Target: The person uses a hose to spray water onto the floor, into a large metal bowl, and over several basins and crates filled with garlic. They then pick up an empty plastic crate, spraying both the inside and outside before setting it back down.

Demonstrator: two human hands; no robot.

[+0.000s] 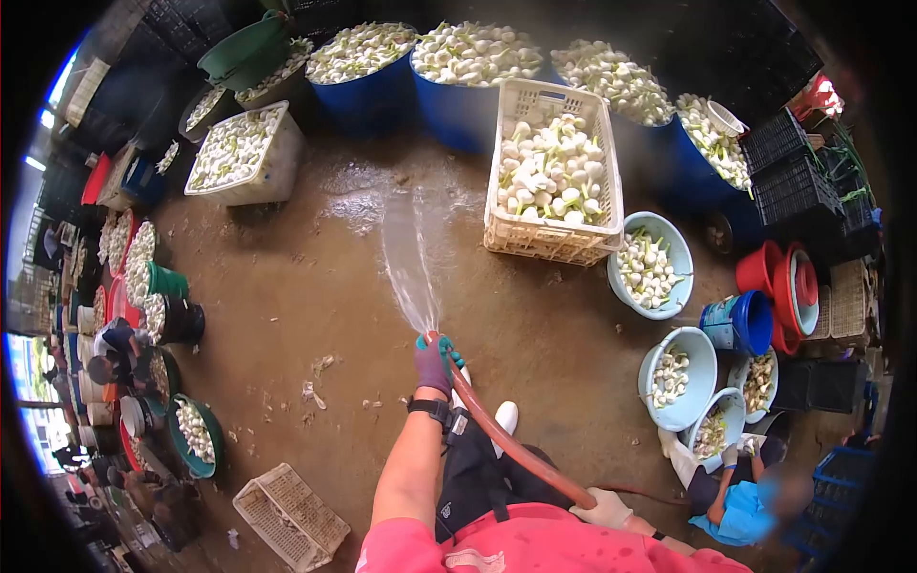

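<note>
My left hand point(436, 365), in a purple and teal glove, is wrapped round the front end of a red hose point(506, 437). Water point(409, 258) sprays from its mouth in a widening stream onto the brown wet floor ahead. Further back along the same hose, at my right hip, my right hand point(604, 510) in a pale glove holds it. Beyond the hose, to the right of the spray, stands a cream plastic crate point(497, 172) with white bulbs point(552, 172) inside. Small puddles shine on the floor near the blue tubs.
Blue tubs point(363, 100) heaped with bulbs line the back. A white bin point(267, 177) stands back left. Light blue basins point(654, 315) are at the right, near a seated person in a blue shirt point(734, 514). An overturned crate point(291, 520) lies front left; more people are far left.
</note>
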